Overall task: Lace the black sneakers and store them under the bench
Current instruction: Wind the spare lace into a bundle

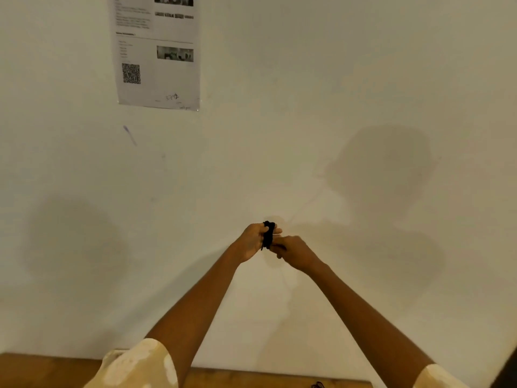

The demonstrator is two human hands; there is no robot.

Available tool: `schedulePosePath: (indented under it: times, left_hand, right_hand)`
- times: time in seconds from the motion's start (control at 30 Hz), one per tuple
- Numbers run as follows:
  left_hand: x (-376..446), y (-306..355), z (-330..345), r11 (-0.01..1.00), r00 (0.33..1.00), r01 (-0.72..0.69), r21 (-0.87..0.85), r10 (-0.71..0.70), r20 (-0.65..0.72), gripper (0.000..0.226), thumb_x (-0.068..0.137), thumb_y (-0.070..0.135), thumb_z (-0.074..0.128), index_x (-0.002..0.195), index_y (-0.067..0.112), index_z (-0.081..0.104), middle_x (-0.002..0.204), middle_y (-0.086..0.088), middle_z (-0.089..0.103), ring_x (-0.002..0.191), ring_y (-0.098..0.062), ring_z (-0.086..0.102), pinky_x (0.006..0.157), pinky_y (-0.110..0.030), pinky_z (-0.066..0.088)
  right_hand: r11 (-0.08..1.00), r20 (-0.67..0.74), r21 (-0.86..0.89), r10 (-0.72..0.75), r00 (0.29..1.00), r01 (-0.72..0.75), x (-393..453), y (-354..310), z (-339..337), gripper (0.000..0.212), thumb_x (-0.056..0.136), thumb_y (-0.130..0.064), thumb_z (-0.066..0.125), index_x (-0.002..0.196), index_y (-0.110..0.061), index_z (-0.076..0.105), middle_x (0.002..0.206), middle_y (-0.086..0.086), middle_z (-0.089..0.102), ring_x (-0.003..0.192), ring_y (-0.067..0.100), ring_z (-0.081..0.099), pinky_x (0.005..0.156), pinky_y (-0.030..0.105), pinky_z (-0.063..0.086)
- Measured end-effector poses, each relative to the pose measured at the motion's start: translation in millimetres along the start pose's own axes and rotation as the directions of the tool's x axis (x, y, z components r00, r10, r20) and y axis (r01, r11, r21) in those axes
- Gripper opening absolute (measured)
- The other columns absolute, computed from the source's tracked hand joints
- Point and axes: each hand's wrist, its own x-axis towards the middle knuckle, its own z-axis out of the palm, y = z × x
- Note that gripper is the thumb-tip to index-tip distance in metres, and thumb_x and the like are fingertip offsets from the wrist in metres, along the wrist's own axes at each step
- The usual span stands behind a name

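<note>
Hands mid-frame: our left hand (253,242) holds coiled black shoelace (268,235), right hand (293,252) pinches it; sneakers unseen, lacing likely unstarted.

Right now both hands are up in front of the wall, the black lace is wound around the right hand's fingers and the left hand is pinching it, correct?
Not quite. The head view shows the black lace wound around the left hand; the right hand pinches it. Both are in front of the wall.

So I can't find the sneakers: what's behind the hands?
Only bare wall with a printed sheet up left. The left hand holds a bundled black lace; the right hand pinches it. No sneakers in view.
</note>
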Motion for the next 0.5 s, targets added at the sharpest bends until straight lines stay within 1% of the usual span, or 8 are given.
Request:
schedulePosePath:
  times: [0.07,0.17,0.23,0.3,0.37,0.4,0.43,0.5]
  left_hand:
    - [-5.0,-5.0,-2.0,0.990,0.997,0.067,0.123,-0.072,0.038,0.037,0.104,0.021,0.029,0.116,-0.001,0.056,0.100,-0.014,0.063,0.081,-0.022,0.062,0.072,-0.027,0.050]
    - [-13.0,-13.9,-2.3,0.950,0.976,0.137,0.282,-0.177,0.125,0.058,0.103,0.043,0.018,0.094,0.005,0.060,0.082,-0.011,0.064,0.069,-0.021,0.064,0.063,-0.026,0.051]
    - [-17.4,-21.6,-2.2,0.939,0.968,0.199,0.280,-0.232,0.091,0.066,0.101,0.052,0.014,0.079,0.007,0.057,0.069,-0.009,0.058,0.058,-0.019,0.055,0.055,-0.026,0.047]
    - [-21.1,-33.0,-2.4,0.931,0.970,0.232,0.282,-0.241,-0.002,0.064,0.100,0.053,0.015,0.068,0.009,0.048,0.058,-0.005,0.047,0.048,-0.016,0.043,0.049,-0.024,0.039]
    - [-23.2,-48.9,-2.7,0.923,0.966,0.255,0.287,-0.232,-0.112,0.060,0.102,0.049,0.018,0.060,0.012,0.041,0.050,-0.002,0.039,0.042,-0.014,0.033,0.045,-0.022,0.031]
    - [-24.1,-57.2,-4.3,0.919,0.957,0.275,0.282,-0.236,-0.167,0.059,0.102,0.047,0.019,0.058,0.013,0.038,0.047,0.000,0.037,0.039,-0.013,0.030,0.044,-0.022,0.027]
    - [-24.5,-64.8,-5.9,0.919,0.948,0.289,0.269,-0.236,-0.213,0.058,0.103,0.046,0.020,0.057,0.014,0.036,0.044,0.001,0.035,0.037,-0.011,0.027,0.042,-0.021,0.024]
    - [-26.4,-78.0,-11.9,0.912,0.924,0.330,0.244,-0.259,-0.282,0.055,0.103,0.044,0.023,0.059,0.013,0.038,0.043,0.001,0.035,0.033,-0.009,0.026,0.039,-0.018,0.023]
  right_hand:
    - [0.998,-0.048,-0.048,-0.046,0.998,0.044,2.2,-0.8,-5.9,0.024,0.097,-0.025,0.051,0.104,-0.009,0.067,0.093,0.008,0.069,0.072,0.013,0.054,0.056,0.016,0.032]
    - [0.983,-0.058,-0.185,-0.027,0.998,0.016,6.1,1.0,-3.6,0.027,0.100,-0.032,0.040,0.086,-0.013,0.054,0.082,-0.002,0.050,0.073,0.013,0.048,0.055,0.017,0.029]
    - [0.976,-0.044,-0.216,-0.015,0.999,0.006,8.3,3.9,6.1,0.027,0.101,-0.034,0.035,0.083,-0.017,0.047,0.083,-0.004,0.042,0.074,0.013,0.045,0.055,0.020,0.029]
    - [0.983,-0.053,-0.184,0.012,0.999,-0.022,8.0,8.4,23.4,0.027,0.101,-0.033,0.037,0.081,-0.016,0.044,0.083,-0.002,0.042,0.074,0.013,0.044,0.057,0.023,0.030]
    - [0.997,-0.085,-0.045,0.059,0.995,-0.063,5.9,12.3,45.7,0.022,0.099,-0.030,0.041,0.083,-0.014,0.043,0.084,-0.003,0.043,0.070,0.011,0.041,0.058,0.022,0.031]
    - [0.992,-0.087,0.088,0.097,0.991,-0.089,4.4,13.4,57.7,0.017,0.097,-0.028,0.043,0.088,-0.014,0.044,0.087,-0.002,0.045,0.070,0.009,0.042,0.060,0.021,0.033]
    - [0.965,-0.068,0.235,0.138,0.988,-0.118,2.1,13.4,67.4,0.013,0.097,-0.027,0.044,0.097,-0.014,0.046,0.092,0.000,0.049,0.074,0.008,0.046,0.064,0.021,0.037]
    - [0.858,0.021,0.481,0.194,0.981,-0.180,-3.2,11.8,84.1,0.022,0.098,-0.024,0.043,0.118,-0.015,0.048,0.101,0.004,0.056,0.087,0.014,0.056,0.068,0.020,0.046]
